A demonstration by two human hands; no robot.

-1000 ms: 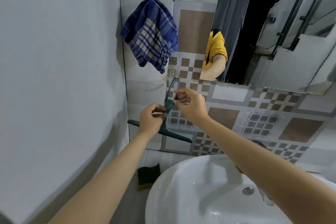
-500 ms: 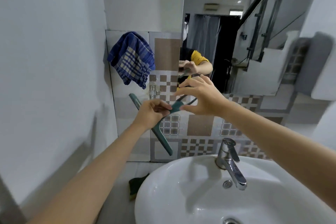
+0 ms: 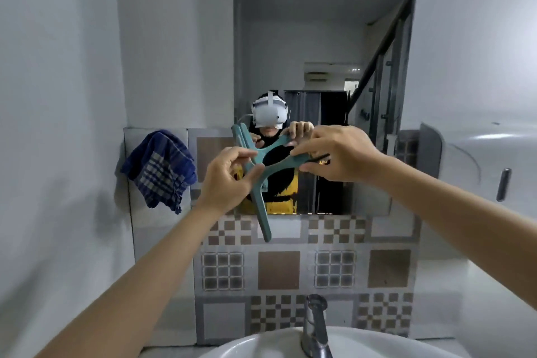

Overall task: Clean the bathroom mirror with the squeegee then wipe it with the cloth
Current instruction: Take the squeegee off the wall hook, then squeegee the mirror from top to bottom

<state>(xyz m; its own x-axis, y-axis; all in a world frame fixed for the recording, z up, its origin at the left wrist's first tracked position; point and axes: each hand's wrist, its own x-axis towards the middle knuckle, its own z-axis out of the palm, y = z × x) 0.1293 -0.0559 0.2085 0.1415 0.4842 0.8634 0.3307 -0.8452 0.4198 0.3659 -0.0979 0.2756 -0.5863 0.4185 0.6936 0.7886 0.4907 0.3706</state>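
Before the bathroom mirror [image 3: 319, 52], seen from the head camera, 2 bare hands hold a teal squeegee [image 3: 263, 174] in the air, just in front of the glass. The left hand [image 3: 225, 180] pinches the neck where handle meets blade; the blade runs from upper left down to lower right. The right hand [image 3: 337, 155] closes its fingers on the looped handle end. A blue checked cloth [image 3: 158, 170] hangs on the tiled wall to the left, well apart from both hands. Below, a white sink [image 3: 261, 346] with a metal tap [image 3: 315, 325] shows only its rim, so its contents cannot be told. Risk, as a judgement: with a fingertip hold, the squeegee could slip and drop into the sink, or meet the glass tilted and leave streaks.
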